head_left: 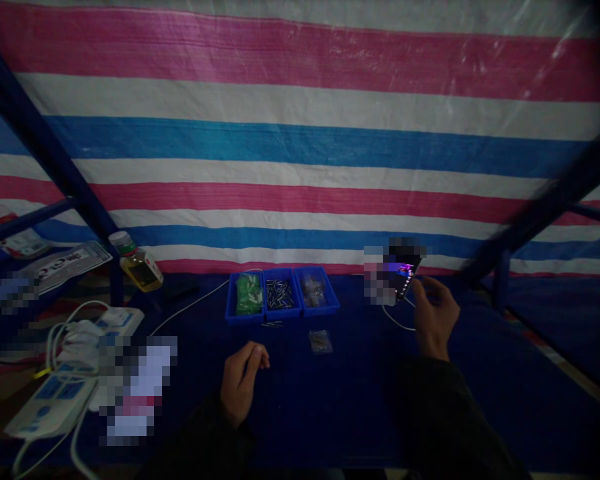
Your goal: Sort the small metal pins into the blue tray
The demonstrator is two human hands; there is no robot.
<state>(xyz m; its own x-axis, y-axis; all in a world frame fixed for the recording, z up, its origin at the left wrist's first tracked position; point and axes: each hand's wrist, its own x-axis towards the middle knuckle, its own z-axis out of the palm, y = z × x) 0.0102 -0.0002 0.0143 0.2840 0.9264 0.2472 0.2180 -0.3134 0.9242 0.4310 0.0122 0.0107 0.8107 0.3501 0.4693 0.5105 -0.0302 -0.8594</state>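
Note:
My left hand [241, 381] rests on the dark blue table cover [360, 393] with its fingers curled into a loose fist; nothing shows in it. My right hand [434, 313] reaches to a lit phone [404, 275] propped up at the back right, its fingertips touching the phone's edge. Three small blue trays [281, 311] stand side by side ahead of my left hand: one holds green pieces, the middle one dark metal pins, the right one clear bags. A few loose pins [273, 325] and a small clear bag [321, 341] lie in front of the trays.
A striped pink, white and blue tarp [300, 133] hangs behind the table. Dark blue frame posts [45, 143] slant at left and right. A bottle of yellow liquid [136, 263] stands at the back left. White power strips and cables [75, 360] lie at the left.

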